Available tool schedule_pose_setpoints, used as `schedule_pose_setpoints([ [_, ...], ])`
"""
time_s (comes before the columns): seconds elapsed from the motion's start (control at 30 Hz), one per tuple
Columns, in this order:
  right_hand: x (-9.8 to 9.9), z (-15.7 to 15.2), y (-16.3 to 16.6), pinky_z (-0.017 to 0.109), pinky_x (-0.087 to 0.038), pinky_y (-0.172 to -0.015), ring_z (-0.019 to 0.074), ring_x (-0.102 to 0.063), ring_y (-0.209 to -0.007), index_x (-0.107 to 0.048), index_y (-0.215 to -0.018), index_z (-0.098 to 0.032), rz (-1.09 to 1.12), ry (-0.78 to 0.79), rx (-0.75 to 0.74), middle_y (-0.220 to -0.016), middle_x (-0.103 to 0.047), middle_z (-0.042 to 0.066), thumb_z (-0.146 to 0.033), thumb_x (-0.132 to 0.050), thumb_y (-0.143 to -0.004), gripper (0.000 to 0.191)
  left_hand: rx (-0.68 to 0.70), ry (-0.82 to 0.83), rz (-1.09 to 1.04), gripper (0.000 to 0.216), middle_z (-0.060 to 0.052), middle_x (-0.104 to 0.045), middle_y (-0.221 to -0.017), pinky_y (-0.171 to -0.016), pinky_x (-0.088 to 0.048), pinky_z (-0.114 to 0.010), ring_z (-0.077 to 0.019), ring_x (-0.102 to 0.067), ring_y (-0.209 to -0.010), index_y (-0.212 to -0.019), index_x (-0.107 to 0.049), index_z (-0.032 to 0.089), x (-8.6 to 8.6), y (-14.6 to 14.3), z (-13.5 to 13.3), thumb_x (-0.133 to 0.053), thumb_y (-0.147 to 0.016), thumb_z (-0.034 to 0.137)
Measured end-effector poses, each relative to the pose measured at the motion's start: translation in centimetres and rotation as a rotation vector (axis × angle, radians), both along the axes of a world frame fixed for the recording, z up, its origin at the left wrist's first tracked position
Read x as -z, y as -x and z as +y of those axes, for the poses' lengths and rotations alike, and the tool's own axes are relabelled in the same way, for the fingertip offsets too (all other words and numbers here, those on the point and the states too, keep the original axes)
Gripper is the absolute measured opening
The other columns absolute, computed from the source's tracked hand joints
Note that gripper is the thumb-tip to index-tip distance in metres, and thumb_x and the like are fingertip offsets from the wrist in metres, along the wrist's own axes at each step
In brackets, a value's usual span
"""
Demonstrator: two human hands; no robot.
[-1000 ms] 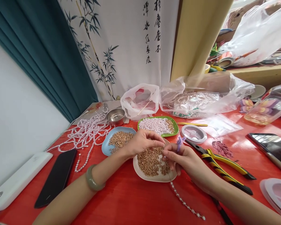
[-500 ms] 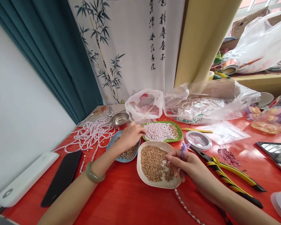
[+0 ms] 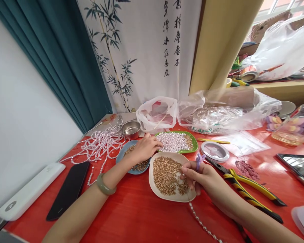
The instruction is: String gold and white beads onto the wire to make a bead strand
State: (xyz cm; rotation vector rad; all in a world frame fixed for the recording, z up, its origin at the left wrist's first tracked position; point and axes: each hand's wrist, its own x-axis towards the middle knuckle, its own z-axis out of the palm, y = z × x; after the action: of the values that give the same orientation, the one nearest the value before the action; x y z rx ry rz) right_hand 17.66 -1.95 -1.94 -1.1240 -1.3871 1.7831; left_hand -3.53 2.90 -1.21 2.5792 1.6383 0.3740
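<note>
Left hand point(image 3: 149, 147): resting above the gap between the blue plate point(image 3: 120, 159) and the green tray point(image 3: 196, 145). Fingertips are sitting at the tray's left edge, beside the white beads point(image 3: 173, 141). Fingers are curving close together; cannot tell whether they are gripping a bead.

Right hand point(image 3: 199, 175): thumb and forefinger are closing together on the thread of a beaded strand point(image 3: 198, 221), over the right side of the cream plate point(image 3: 155, 191). The strand is crossing that plate's near right rim and trailing over the red surface point(image 3: 136, 216) toward the bottom of the view. A purple band point(image 3: 200, 160) is circling a finger.

Clearances: the cream plate, holding gold beads point(image 3: 167, 173), is sitting just beside the blue plate and close in front of the green tray, leaving narrow gaps. A spool point(image 3: 214, 152) and pliers point(image 3: 228, 176) are crowding the right hand's far side. Wider room is opening on the near side, where red surface is showing between the forearms.
</note>
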Motion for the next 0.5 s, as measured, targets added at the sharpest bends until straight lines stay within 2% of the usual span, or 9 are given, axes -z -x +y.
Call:
schedule_pose_setpoints([
  [0.27, 0.32, 0.24, -0.02, 0.016, -0.031, -0.033, 0.005, -0.042, -0.033, -0.056, -0.063, -0.017, -0.004, -0.005, -0.025, -0.041, -0.05, -0.004, -0.039, -0.064, -0.066, 0.024, 0.047, -0.026, -0.011, 0.023, -0.004, -0.062, -0.089, -0.072, -0.036, -0.029, -0.0208, -0.043, -0.087, -0.09, -0.066, 0.024, 0.34, 0.36, 0.07, -0.044, -0.082, 0.024],
  [0.5, 0.28, 0.19, 0.09, 0.017, -0.03, -0.033, 0.0046, -0.04, -0.034, -0.056, -0.065, -0.016, -0.014, -0.041, -0.013, -0.042, -0.049, -0.004, -0.04, -0.062, -0.068, 0.025, 0.033, 0.017, -0.074, 0.023, -0.004, -0.063, -0.092, -0.075, -0.036, -0.032, -0.022, -0.044, -0.09, -0.088, -0.066, 0.022, 0.47, 0.5, 0.23, -0.044, -0.081, 0.024],
])
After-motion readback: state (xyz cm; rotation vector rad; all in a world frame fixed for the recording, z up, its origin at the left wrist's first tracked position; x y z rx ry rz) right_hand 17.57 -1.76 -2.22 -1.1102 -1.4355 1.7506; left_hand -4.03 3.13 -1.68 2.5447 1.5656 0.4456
